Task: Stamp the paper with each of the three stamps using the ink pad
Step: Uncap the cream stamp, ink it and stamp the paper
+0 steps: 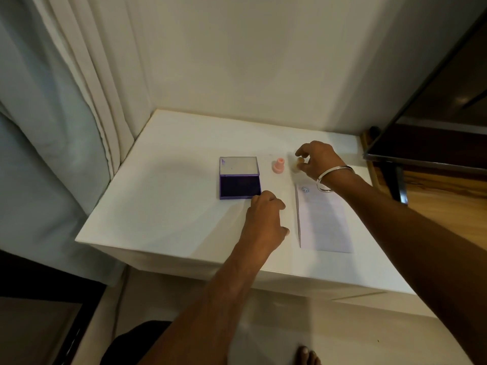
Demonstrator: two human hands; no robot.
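Observation:
An open purple ink pad (pixel 239 185) lies mid-table, its lid folded back and the dark ink face toward me. My left hand (pixel 264 222) rests on the table with fingers curled, its knuckles touching the pad's front right corner. A pink stamp (pixel 278 165) stands upright to the right of the pad. Beside it, my right hand (pixel 317 162) pinches a small tan stamp (pixel 299 162) just above the table. A third stamp is not visible. The paper (pixel 324 219) lies at the right, with one round blue stamp mark (pixel 305 189) near its top left corner.
The white table (pixel 171 206) sits in a corner, with a wall behind it and curtains (pixel 79 114) on the left. A dark-framed panel (pixel 432 133) overhangs the far right corner. A metal bangle (pixel 326 180) circles my right wrist.

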